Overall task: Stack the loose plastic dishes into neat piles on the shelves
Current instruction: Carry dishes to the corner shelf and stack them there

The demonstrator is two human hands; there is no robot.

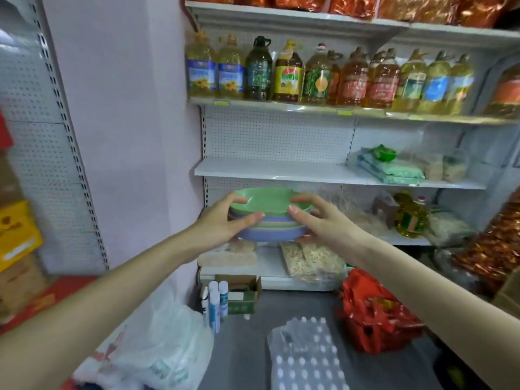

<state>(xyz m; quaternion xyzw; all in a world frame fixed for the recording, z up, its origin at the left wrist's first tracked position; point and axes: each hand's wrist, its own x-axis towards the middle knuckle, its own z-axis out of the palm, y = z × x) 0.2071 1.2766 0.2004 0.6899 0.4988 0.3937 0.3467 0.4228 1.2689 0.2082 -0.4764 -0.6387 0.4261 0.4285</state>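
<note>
The white perforated-metal shelving unit [277, 136] faces you; the nested pile of round green and blue plastic dishes [271, 220] is held in the air before its lower shelves. Your left hand [222, 223] and right hand [323, 220] grip opposite sides, thumbs over the rim, fingers curled beneath. An uneven squeeze would likely fan the slick dishes apart; clipping a shelf edge could tip the top one off.

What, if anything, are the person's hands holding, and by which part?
Both hold a stack of round green and blue plastic dishes: left hand grips its left rim, right hand its right rim.
</note>
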